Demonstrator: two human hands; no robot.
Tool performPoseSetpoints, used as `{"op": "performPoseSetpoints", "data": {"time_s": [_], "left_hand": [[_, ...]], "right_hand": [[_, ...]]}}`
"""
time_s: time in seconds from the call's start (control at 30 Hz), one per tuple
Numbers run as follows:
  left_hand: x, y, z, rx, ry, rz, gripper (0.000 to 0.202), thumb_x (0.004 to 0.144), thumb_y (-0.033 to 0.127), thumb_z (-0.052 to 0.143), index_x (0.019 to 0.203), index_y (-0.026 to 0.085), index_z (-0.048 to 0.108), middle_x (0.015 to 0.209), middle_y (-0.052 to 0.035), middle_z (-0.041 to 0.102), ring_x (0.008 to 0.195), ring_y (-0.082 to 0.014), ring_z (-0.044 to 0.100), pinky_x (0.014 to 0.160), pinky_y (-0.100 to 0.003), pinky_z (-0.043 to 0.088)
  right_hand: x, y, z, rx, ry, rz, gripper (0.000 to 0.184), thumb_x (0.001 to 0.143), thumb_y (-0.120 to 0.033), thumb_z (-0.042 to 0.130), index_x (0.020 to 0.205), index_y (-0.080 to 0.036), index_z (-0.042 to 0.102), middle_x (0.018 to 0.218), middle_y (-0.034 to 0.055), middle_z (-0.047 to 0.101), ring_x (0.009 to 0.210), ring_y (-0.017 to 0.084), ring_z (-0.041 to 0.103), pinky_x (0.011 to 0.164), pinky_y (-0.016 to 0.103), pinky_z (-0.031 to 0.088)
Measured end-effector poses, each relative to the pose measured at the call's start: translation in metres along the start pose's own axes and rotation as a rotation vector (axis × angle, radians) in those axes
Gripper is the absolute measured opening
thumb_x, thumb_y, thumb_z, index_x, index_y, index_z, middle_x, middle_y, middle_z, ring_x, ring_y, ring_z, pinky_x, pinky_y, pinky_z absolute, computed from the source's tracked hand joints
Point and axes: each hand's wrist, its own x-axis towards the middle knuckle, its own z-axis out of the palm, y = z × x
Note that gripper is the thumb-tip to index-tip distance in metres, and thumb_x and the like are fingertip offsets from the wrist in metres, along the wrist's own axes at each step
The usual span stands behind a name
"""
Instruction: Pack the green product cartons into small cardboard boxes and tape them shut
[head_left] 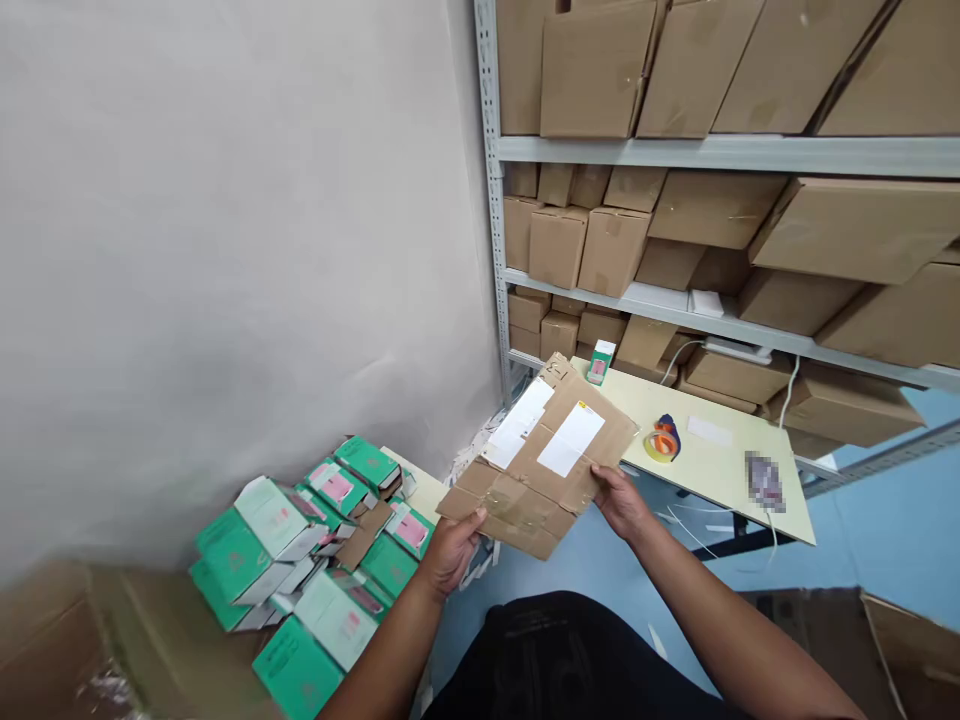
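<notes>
Between my hands is a flattened cardboard box [517,485], held up and tilted in front of my body. Two white labels are on its face, one of them [571,440] near the middle and the other along the upper left. My left hand [454,548] grips its lower left edge, thumb on top. On the right edge, my right hand [619,500] is closed with the thumb over the face; its other fingers are hidden behind the cardboard. Left of my left hand lies a pile of green and white boxes [300,665], some with pink panels.
A pale table [720,480] at right bears a tape dispenser [663,440], a white paper [709,430] and a small green box [600,363]. Behind it, metal shelves [675,152] hold cardboard boxes. An open carton [165,640] stands at lower left. A bare wall [247,230] rises at left.
</notes>
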Motion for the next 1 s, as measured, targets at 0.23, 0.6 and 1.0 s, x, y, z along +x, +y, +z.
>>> {"op": "performPoseSetpoints", "data": {"time_s": [0.23,0.6,1.0], "left_hand": [[0.06,0.032,-0.028,0.147,-0.086,0.01,0.066,0.07,0.044,0.086,0.126,0.015,0.068,0.118,-0.0134,0.076,0.118,-0.0322,0.067,0.107,-0.05,0.05],[0.138,0.038,0.013,0.515,-0.394,0.023,0.062,0.074,0.049,0.082,0.126,0.017,0.071,0.122,-0.0117,0.074,0.124,-0.0341,0.063,0.116,-0.053,0.04],[0.205,0.012,0.117,0.669,-0.57,-0.161,0.059,0.072,0.048,0.084,0.123,0.019,0.074,0.12,-0.013,0.075,0.119,-0.0365,0.066,0.109,-0.051,0.046]], "right_hand": [[-0.002,0.023,-0.031,-0.542,0.414,-0.03,0.049,0.069,-0.044,0.075,0.113,-0.023,0.064,0.107,0.009,0.076,0.097,0.028,0.072,0.072,0.035,0.056],[0.001,0.0,-0.106,-0.543,0.626,-0.32,0.049,0.062,-0.034,0.082,0.109,-0.027,0.068,0.108,0.0053,0.075,0.102,0.028,0.069,0.095,0.046,0.052],[0.066,-0.049,-0.163,-0.618,0.445,-0.318,0.065,0.059,-0.029,0.08,0.122,-0.029,0.066,0.125,0.0048,0.068,0.101,0.025,0.066,0.092,0.043,0.053]]}}
